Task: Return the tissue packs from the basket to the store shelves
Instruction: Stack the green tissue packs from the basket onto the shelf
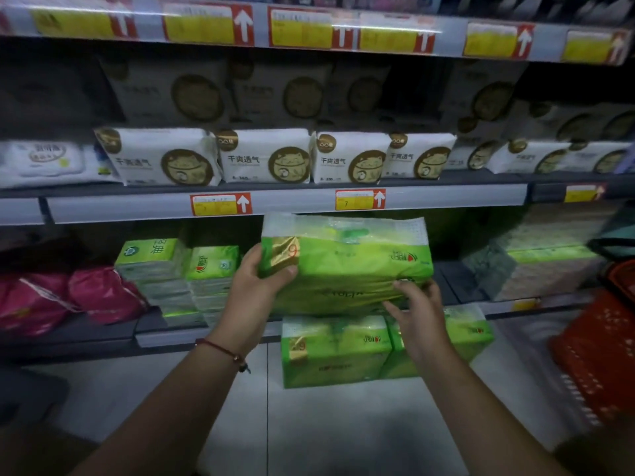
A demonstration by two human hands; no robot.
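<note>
A large green tissue pack [347,266] is held in front of the lower shelf [165,333], upside down by its print. My left hand [256,281] grips its left end, thumb on the front. My right hand [417,310] holds its lower right edge from beneath. Two more green tissue packs [335,352] stand on the floor against the shelf base, right below the held one. Smaller green tissue packs [178,273] are stacked on the lower shelf at left. The red basket [601,348] shows at the right edge, blurred.
White packs with a cat picture [264,156] fill the middle shelf. Pink bags [68,297] lie on the lower shelf at far left. Pale bundled packs [543,259] sit on the lower shelf at right. Grey tiled floor [309,424] lies below.
</note>
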